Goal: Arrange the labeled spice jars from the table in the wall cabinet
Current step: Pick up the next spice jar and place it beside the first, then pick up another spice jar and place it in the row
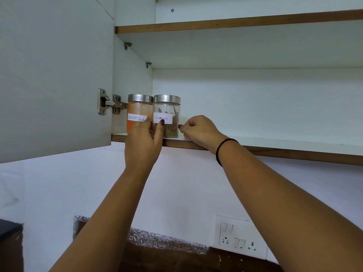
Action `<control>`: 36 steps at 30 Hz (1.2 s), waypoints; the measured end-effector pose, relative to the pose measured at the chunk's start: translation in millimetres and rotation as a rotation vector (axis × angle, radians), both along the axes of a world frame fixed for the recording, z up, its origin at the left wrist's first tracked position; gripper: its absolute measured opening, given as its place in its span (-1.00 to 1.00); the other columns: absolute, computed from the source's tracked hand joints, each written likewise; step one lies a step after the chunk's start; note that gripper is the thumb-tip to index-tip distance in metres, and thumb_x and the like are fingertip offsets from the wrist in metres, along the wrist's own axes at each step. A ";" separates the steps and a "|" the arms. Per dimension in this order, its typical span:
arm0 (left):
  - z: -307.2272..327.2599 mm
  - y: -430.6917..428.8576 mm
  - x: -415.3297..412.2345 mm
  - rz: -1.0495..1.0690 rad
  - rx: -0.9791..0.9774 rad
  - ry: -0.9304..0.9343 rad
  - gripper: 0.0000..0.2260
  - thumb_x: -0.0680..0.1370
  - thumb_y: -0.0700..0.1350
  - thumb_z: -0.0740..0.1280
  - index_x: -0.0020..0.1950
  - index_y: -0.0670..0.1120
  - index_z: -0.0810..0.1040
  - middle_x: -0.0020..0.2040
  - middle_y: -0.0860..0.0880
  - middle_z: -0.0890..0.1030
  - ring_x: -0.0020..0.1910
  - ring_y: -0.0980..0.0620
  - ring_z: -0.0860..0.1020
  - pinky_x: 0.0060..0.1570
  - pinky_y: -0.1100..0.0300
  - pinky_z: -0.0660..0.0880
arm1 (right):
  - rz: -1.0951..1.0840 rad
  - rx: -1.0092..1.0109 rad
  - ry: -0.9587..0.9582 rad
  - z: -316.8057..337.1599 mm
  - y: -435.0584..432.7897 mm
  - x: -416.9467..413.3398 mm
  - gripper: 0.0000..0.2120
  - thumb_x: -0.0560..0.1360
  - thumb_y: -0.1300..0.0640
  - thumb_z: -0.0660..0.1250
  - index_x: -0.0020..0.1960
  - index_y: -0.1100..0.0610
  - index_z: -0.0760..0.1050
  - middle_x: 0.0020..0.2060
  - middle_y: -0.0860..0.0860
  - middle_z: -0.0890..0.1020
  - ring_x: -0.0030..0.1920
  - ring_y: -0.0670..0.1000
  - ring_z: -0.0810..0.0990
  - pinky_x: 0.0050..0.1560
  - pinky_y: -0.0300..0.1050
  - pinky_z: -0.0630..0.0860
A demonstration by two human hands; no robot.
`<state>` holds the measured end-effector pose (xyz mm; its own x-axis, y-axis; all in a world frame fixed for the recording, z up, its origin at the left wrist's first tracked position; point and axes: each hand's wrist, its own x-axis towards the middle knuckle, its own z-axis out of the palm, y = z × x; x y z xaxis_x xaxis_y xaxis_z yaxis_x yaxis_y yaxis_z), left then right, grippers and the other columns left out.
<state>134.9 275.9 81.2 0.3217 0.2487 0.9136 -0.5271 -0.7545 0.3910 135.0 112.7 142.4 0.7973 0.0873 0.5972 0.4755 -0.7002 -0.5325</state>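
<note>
On the lower shelf [275, 144] we square the cinnamon jar [169, 112] beside the chilli jar [138, 110], left hand [142, 143] pressing both with spread fingers, right hand [198, 132] curled, empty; next probably means fetching another

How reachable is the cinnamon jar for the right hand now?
Probably yes: the right hand rests on the shelf just right of the cinnamon jar, nothing between them; the left hand touches only its front.

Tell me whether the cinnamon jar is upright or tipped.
Upright. The cinnamon jar stands flat on the lower shelf, its steel lid level on top, sides parallel to the red chilli powder jar beside it.
</note>
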 end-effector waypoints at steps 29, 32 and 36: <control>-97.8 -58.1 -130.3 -0.692 -0.140 0.204 -0.84 0.57 -0.06 0.29 -0.06 -0.07 0.64 -0.11 0.02 0.66 -0.05 0.00 0.62 -0.06 0.21 0.53 | 0.253 0.219 -0.203 -143.6 -46.3 -172.1 -0.77 0.54 0.13 0.38 -0.24 0.21 0.66 -0.38 0.09 0.65 -0.32 0.13 0.63 -0.26 0.10 0.55; -126.6 -67.9 -149.8 -0.787 -0.164 0.272 -0.84 0.60 -0.10 0.28 -0.06 -0.08 0.65 -0.12 0.02 0.67 -0.02 -0.02 0.64 0.02 0.08 0.58 | 0.208 0.225 -0.162 -175.7 -54.3 -192.6 -0.78 0.54 0.16 0.38 -0.24 0.21 0.66 -0.37 0.01 0.67 -0.30 0.03 0.64 -0.21 -0.01 0.57; -162.0 -78.2 -167.8 -0.885 -0.217 0.361 -0.86 0.59 -0.14 0.29 -0.04 -0.12 0.63 -0.11 -0.02 0.68 -0.04 0.02 0.64 0.03 0.08 0.58 | 0.218 0.276 -0.119 -209.0 -62.8 -210.9 -0.77 0.54 0.21 0.37 -0.25 0.28 0.64 -0.38 0.14 0.64 -0.32 0.13 0.63 -0.27 0.12 0.53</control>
<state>-32.9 197.7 -80.8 0.7243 -0.0659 0.6864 -0.6891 -0.0369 0.7237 -75.9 49.9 -66.5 0.7010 0.0699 0.7097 0.6679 -0.4132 -0.6190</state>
